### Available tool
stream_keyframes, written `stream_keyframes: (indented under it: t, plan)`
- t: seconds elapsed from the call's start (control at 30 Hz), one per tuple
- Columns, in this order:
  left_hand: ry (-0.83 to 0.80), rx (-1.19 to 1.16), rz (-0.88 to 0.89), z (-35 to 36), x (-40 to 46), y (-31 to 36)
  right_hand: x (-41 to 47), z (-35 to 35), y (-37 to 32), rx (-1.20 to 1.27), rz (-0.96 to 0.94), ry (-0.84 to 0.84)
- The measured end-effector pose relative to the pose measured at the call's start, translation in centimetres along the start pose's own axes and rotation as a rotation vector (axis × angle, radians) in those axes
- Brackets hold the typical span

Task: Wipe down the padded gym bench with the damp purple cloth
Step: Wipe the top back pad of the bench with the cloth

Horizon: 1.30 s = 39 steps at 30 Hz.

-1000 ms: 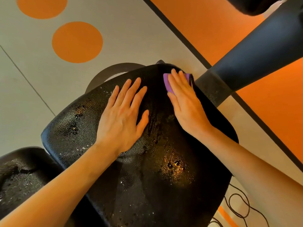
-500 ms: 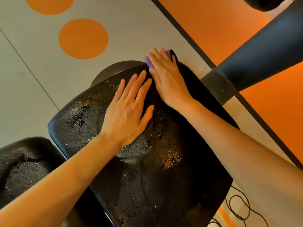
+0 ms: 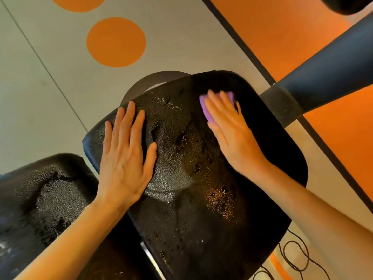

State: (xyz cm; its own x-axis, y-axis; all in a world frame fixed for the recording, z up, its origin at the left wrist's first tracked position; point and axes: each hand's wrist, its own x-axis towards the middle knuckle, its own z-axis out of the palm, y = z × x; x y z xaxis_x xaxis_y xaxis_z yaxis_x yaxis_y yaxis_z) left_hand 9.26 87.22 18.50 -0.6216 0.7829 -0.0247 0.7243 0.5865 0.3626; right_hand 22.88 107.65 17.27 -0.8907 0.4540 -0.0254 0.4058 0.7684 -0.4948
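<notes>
On the far half of the padded gym bench (image 3: pixel 201 178), the right hand (image 3: pixel 232 136) lies flat on the damp purple cloth (image 3: pixel 207 110), grip wide, fingers extended rather than closed, so that the palm spreads pressure over the pad. The left hand (image 3: pixel 127 156), likewise open and holding nothing, presses the bench's left side, probably to steady it. Wet sheen beside both hands suggests wiping is under way.
</notes>
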Motion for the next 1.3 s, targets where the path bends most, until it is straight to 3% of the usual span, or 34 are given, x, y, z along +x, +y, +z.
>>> stream_keyframes:
  t: [0.07,0.23,0.43,0.63,0.8,1.0,1.2,1.3]
  plan:
    - [0.014,0.016,-0.001,0.1,0.0,0.0,-0.9,-0.1,0.2,0.003,0.004,-0.009]
    - [0.037,0.056,0.007,0.4,0.0,0.0,9.8,0.5,-1.6,-0.016,0.077,0.005]
    - [0.051,0.052,-0.004,0.3,0.0,0.1,-2.3,0.5,-0.7,0.038,-0.062,-0.04]
    - [0.066,0.063,0.001,0.6,0.2,0.2,9.8,1.5,-3.0,-0.007,0.0,0.006]
    - [0.078,0.053,-0.003,0.6,0.1,0.2,-2.4,0.8,-1.9,0.001,-0.115,-0.057]
    - [0.079,0.058,-0.007,0.7,0.1,0.2,10.0,2.0,-4.3,-0.03,-0.046,0.003]
    - [0.09,0.046,-0.009,0.7,0.0,0.2,-2.3,1.1,-2.4,0.007,-0.173,-0.09]
    - [0.088,0.043,-0.003,0.7,0.0,0.2,4.4,2.1,-3.9,-0.005,-0.141,-0.03]
